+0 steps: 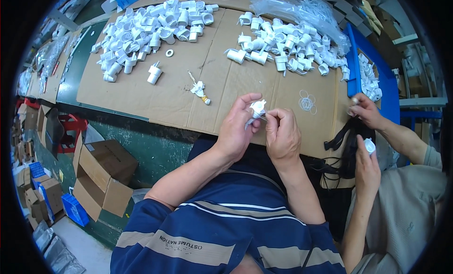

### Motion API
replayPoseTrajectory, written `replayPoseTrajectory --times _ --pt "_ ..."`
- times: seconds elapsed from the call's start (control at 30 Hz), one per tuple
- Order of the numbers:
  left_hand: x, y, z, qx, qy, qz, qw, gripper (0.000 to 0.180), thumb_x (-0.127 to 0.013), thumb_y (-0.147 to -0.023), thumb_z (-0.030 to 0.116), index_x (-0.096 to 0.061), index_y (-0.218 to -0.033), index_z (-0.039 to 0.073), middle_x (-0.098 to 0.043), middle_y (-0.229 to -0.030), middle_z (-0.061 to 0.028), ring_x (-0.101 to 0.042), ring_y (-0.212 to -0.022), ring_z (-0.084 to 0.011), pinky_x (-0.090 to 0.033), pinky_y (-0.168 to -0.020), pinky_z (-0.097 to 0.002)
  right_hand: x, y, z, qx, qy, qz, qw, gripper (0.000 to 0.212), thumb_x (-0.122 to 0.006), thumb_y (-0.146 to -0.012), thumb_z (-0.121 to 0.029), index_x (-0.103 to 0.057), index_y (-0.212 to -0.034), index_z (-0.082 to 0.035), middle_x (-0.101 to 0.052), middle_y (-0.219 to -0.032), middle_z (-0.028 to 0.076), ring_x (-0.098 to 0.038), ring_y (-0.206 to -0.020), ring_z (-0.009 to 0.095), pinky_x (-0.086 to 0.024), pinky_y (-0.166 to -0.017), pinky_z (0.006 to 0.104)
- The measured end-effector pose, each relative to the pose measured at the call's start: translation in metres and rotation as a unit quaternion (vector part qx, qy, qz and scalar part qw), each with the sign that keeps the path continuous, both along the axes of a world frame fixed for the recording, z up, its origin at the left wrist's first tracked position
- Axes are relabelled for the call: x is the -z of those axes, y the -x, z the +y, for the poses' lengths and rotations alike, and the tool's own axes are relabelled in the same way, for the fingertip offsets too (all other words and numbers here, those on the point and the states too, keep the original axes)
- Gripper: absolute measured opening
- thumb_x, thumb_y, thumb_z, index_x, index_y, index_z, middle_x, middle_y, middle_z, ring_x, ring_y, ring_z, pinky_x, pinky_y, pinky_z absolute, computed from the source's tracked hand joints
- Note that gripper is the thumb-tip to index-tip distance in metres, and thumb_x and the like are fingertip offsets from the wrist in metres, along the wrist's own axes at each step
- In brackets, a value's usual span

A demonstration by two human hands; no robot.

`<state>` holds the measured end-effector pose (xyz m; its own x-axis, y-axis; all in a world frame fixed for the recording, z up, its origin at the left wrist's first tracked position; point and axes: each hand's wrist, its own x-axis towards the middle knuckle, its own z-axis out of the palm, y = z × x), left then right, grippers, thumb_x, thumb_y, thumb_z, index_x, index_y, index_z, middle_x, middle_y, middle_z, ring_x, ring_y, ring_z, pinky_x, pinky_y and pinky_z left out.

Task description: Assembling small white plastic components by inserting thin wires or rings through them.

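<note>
In my left hand (234,130) is a white plastic fitting (257,107), gripped between thumb and fingers above the table's near edge. My right hand (284,136) is closed in a pinch close against the fitting's right side; whatever lies between its fingertips is too small to make out. Thin clear rings (306,103) lie in a loose heap on the cardboard, beyond my right hand. To the left of my hands lies a small white piece with a yellowish end (200,91). A single white fitting (154,73) and a flat white ring (169,53) lie farther left.
Two heaps of white fittings, a left heap (155,31) and a right heap (295,45), cover the far cardboard. A clear plastic bag (302,12) lies behind. At right stands a blue bin (389,87); a co-worker's hand (368,168) holds another fitting. Open carton (101,179) lower left.
</note>
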<state>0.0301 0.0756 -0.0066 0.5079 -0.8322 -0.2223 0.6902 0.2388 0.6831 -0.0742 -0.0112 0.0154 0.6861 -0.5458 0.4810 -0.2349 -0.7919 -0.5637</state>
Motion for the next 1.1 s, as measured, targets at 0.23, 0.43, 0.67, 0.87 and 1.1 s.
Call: replayPoseTrajectory --times 0.23,0.43,0.67,0.87,1.1 --pt "-0.003 0.007 0.005 0.015 0.041 0.046 0.998 0.045 -0.038 -0.101 0.01 -0.044 -0.145 0.003 -0.056 -0.106 -0.0075 -0.046 -0.085 -0.011 -0.039 -0.077 -0.0239 0.005 -0.003 0.001 0.045 0.01 -0.005 0.999 0.017 -0.066 -0.093 -0.001 -0.058 -0.109 -0.004 -0.061 -0.092 0.012 -0.058 -0.066 0.027 -0.049 -0.06 0.039" --pt "0.007 0.003 0.009 0.021 0.021 -0.12 0.992 0.049 -0.038 -0.099 0.01 -0.04 -0.147 0.003 -0.056 -0.105 -0.008 -0.047 -0.086 -0.0122 -0.039 -0.079 -0.0243 0.004 -0.003 0.007 0.053 0.001 -0.017 0.998 0.016 -0.064 -0.094 0.0 -0.058 -0.108 -0.003 -0.061 -0.089 0.012 -0.057 -0.063 0.027 -0.049 -0.058 0.039" --pt "0.011 0.003 0.009 0.03 0.022 -0.173 0.984 0.05 -0.04 -0.095 0.01 -0.039 -0.144 0.002 -0.057 -0.102 -0.0092 -0.046 -0.082 -0.013 -0.04 -0.076 -0.0255 0.006 -0.002 0.009 0.094 -0.013 -0.074 0.993 0.01 -0.061 -0.098 -0.004 -0.061 -0.107 -0.002 -0.064 -0.085 0.009 -0.056 -0.063 0.02 -0.048 -0.06 0.0333" --pt "0.004 -0.01 0.018 0.1 0.045 -0.354 0.929 0.055 -0.044 -0.092 0.013 -0.038 -0.145 0.001 -0.058 -0.1 -0.0119 -0.052 -0.082 -0.0206 -0.044 -0.078 -0.0315 0.001 0.002 0.006 0.098 -0.124 -0.033 0.987 0.01 -0.065 -0.094 0.0 -0.062 -0.104 -0.001 -0.066 -0.081 0.009 -0.058 -0.061 0.021 -0.049 -0.058 0.0348" --pt "0.007 -0.013 0.019 0.062 0.084 -0.537 0.837 0.061 -0.049 -0.093 0.023 -0.036 -0.147 -0.002 -0.061 -0.113 -0.019 -0.061 -0.092 -0.0281 -0.048 -0.081 -0.0366 -0.013 0.009 0.008 0.064 -0.147 -0.006 0.987 0.005 -0.068 -0.093 -0.001 -0.066 -0.097 0.0 -0.067 -0.08 0.008 -0.058 -0.061 0.018 -0.048 -0.058 0.0319"
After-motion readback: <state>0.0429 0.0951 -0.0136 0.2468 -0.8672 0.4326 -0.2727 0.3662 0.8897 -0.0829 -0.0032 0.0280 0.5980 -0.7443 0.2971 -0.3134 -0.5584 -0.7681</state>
